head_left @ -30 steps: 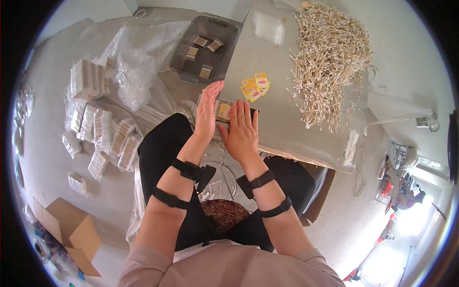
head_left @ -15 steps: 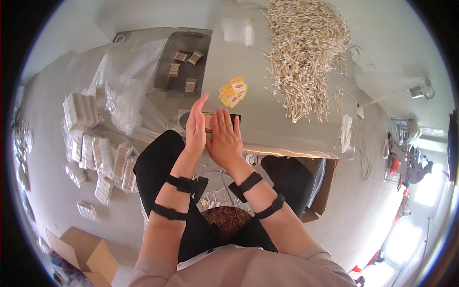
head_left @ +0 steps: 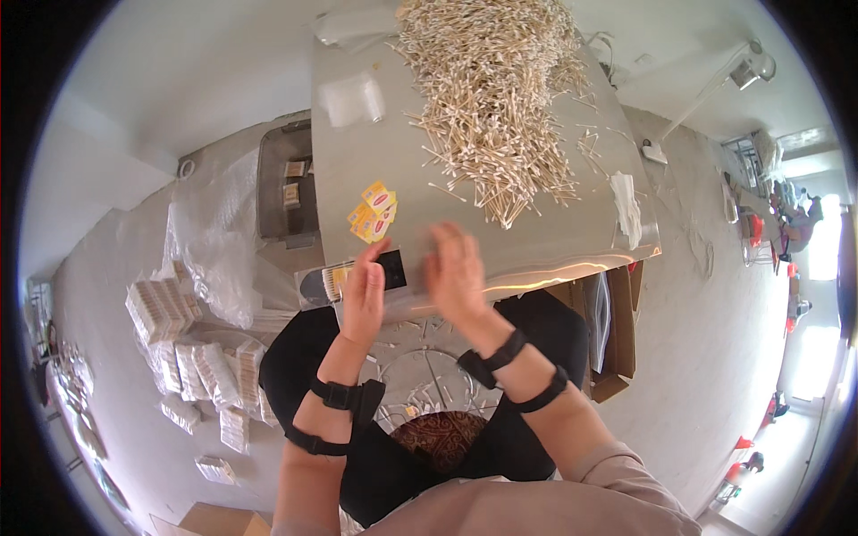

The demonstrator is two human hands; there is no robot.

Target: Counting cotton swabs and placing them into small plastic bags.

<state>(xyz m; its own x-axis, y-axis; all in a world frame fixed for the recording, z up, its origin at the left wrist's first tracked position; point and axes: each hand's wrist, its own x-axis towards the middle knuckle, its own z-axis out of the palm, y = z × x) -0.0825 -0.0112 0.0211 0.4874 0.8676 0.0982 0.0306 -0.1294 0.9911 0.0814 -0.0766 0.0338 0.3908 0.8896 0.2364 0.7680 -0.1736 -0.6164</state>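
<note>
My left hand [head_left: 364,299] is upright on its edge at the near left corner of the table, fingers stretched out and holding nothing. Right beside it lies a small bundle of cotton swabs [head_left: 335,280] on a flat device with a black panel [head_left: 392,269]; the hand partly covers both. To the right, my right hand [head_left: 457,275] hovers over the table's front part, its fingers extended, slightly blurred and empty. Beyond the left hand several yellow printed cards [head_left: 374,213] lie overlapping. A big heap of loose cotton swabs [head_left: 496,98] covers the table's far middle.
A grey bin [head_left: 274,210] with small swab packs stands left of the table [head_left: 572,241]. Stacked swab packs [head_left: 161,311] and clear plastic wrap [head_left: 219,255] lie on the floor at left. A white cloth-like strip [head_left: 625,211] lies at the table's right edge; an open carton [head_left: 617,357] sits below.
My right hand has moved away to the right from beside the left hand. The swab bundle shows more plainly now. The whole view has shifted, with the table appearing farther left.
</note>
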